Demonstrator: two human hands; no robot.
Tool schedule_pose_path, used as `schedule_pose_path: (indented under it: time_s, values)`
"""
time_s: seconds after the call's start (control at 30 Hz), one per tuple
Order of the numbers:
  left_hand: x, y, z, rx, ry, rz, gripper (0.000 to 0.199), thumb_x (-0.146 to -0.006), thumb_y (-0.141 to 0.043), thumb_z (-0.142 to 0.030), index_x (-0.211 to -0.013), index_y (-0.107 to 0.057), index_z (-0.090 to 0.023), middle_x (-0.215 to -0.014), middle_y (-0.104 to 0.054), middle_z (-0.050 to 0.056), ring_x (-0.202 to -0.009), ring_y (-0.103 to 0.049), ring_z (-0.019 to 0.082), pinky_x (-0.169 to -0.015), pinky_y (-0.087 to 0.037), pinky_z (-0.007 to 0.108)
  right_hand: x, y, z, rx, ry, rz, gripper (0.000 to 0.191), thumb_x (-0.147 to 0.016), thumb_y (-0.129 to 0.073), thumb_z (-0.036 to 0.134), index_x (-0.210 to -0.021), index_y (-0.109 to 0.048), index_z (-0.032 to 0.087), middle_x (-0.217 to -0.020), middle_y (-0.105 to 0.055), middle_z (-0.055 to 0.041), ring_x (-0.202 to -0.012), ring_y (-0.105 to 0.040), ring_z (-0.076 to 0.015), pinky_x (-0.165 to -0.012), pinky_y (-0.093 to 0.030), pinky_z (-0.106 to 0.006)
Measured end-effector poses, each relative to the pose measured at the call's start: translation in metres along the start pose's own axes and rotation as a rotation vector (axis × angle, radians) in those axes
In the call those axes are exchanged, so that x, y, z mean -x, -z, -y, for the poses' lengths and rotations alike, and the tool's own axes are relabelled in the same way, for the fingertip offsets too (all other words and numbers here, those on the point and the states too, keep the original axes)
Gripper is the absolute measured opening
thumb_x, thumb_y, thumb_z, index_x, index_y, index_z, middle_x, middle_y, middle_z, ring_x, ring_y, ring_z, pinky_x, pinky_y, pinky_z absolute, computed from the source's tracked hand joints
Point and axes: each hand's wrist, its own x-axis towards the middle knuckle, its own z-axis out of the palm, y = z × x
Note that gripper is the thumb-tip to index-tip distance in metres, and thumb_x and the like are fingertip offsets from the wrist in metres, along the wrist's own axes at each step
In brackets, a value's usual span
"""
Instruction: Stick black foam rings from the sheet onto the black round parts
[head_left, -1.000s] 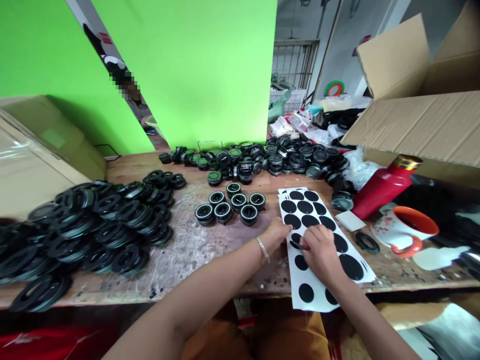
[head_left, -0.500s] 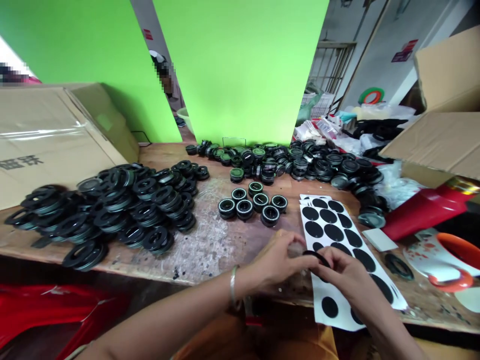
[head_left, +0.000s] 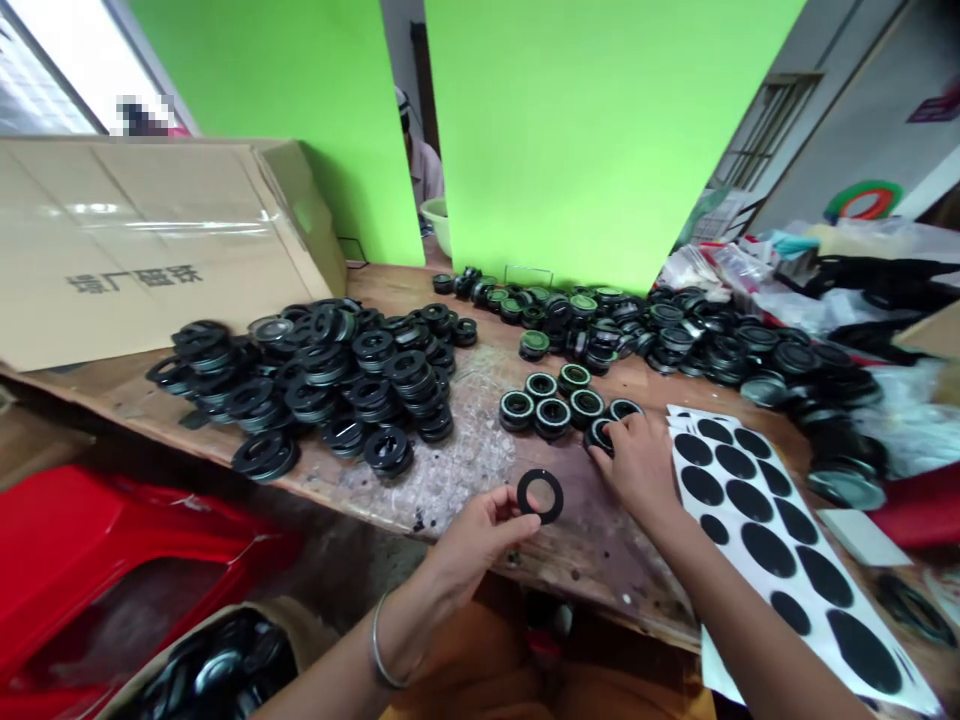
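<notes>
1. Brown cardboard box, taped along its side, stands at the left of the scuffed wooden desk; its contents are hidden.
2. A brown-rimmed container, bag or carton I cannot tell, sits low beside a red plastic seat, holding glossy black parts.
3. A pale green bowl shows between bright green panels; its contents cannot be made out.
4. Of the hands, the left hand pinches a flat black ring over the desk, near its front edge.
5. The right hand touches one short black cylinder in a pale-rimmed cluster; whether it grips, I cannot tell.
</notes>
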Motion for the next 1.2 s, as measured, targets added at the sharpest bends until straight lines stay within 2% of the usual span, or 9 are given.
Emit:
schedule_pose_path:
  time_s: [0.2,0.33,0.43,0.57,0.73,0.9,0.97,1.07,1.2]
  values:
    - [0.012,0.012,0.0,0.182,0.035,-0.046,0.037,-0.063,-0.083,-0.029,-0.092,-0.065,-0.015,-0.085,-0.062,0.002,-0.07,-0.055,0.009,-0.065,-0.038,0.021,0.03,0.008,0.016,-0.159,0.265,0.143,0.003,-0.081,-0.062,0.02,-0.084,-0.063,0.021,-0.089,-0.057,-0.0089,-0.085,-0.05,-0.0273,-0.075,-0.041,-0.041]
    - [0.015,0.01,0.001,0.257,0.048,-0.036,0.034,-0.065,-0.082,-0.025,-0.093,-0.066,-0.015,-0.084,-0.063,0.003,-0.073,-0.058,0.01,-0.067,-0.039,0.02,0.064,0.03,0.033,-0.337,0.32,0.232,0.023,-0.084,-0.053,0.012,-0.1,-0.064,0.023,-0.101,-0.058,-0.0096,-0.092,-0.051,-0.0273,-0.078,-0.044,-0.041]
    - [0.017,-0.001,0.003,0.306,0.045,-0.054,0.031,-0.064,-0.083,-0.024,-0.089,-0.066,-0.015,-0.079,-0.063,0.002,-0.071,-0.058,0.009,-0.067,-0.041,0.019,0.084,0.044,0.05,-0.491,0.17,0.14,0.024,-0.088,-0.053,0.017,-0.109,-0.061,0.025,-0.108,-0.057,-0.0104,-0.101,-0.052,-0.0287,-0.085,-0.044,-0.044]
    - [0.02,-0.027,0.008,0.363,0.031,-0.043,0.03,-0.063,-0.083,-0.023,-0.086,-0.067,-0.016,-0.083,-0.066,0.004,-0.074,-0.059,0.012,-0.07,-0.044,0.021,0.104,0.051,0.075,-0.755,-0.142,0.046,0.005,-0.089,-0.058,0.03,-0.09,-0.061,0.026,-0.095,-0.06,-0.0074,-0.092,-0.057,-0.0264,-0.078,-0.047,-0.04]
    - [0.024,-0.053,0.017,0.352,-0.013,-0.035,0.026,-0.066,-0.081,-0.024,-0.088,-0.07,-0.018,-0.093,-0.067,0.006,-0.088,-0.06,0.015,-0.083,-0.046,0.025,0.12,0.05,0.09,-0.976,-0.443,-0.04,0.015,-0.086,-0.061,0.037,-0.081,-0.06,0.023,-0.096,-0.06,-0.0079,-0.088,-0.058,-0.0243,-0.075,-0.049,-0.036]
    - [0.024,-0.054,0.013,0.007,-0.05,0.022,0.044,-0.072,-0.075,-0.027,-0.114,-0.062,-0.021,-0.109,-0.062,0.008,-0.09,-0.059,0.016,-0.077,-0.048,0.025,0.119,0.053,0.069,-1.161,-0.624,-0.123,0.019,-0.083,-0.066,0.038,-0.077,-0.059,0.021,-0.092,-0.058,-0.0043,-0.085,-0.055,-0.0193,-0.073,-0.046,-0.028]
    - [0.013,-0.047,0.008,-0.216,-0.184,-0.116,0.054,-0.073,-0.074,-0.026,-0.123,-0.053,-0.024,-0.112,-0.058,0.007,-0.083,-0.058,0.013,-0.071,-0.047,0.023,0.116,0.054,0.054,-1.223,-0.7,-0.117,0.018,-0.083,-0.067,0.038,-0.08,-0.06,0.021,-0.086,-0.056,-0.0012,-0.079,-0.052,-0.0162,-0.071,-0.043,-0.025]
    - [-0.012,-0.033,0.002,-0.408,-0.313,-0.3,0.04,-0.08,-0.066,-0.032,-0.114,-0.05,-0.021,-0.088,-0.057,0.001,-0.067,-0.056,0.009,-0.061,-0.047,0.021,0.11,0.051,0.033,-1.334,-0.815,0.008,0.019,-0.081,-0.069,0.04,-0.083,-0.064,0.021,-0.082,-0.057,0.0,-0.076,-0.049,-0.0152,-0.07,-0.041,-0.024]
    - [-0.035,-0.028,0.006,-0.287,-0.082,-0.169,0.038,-0.076,-0.068,-0.044,-0.093,-0.048,-0.017,-0.067,-0.053,-0.004,-0.053,-0.057,0.011,-0.048,-0.05,0.023,0.1,0.042,0.019,-1.462,-0.86,0.182,0.02,-0.078,-0.07,0.039,-0.077,-0.066,0.019,-0.083,-0.06,-0.0017,-0.08,-0.049,-0.0167,-0.076,-0.04,-0.026]
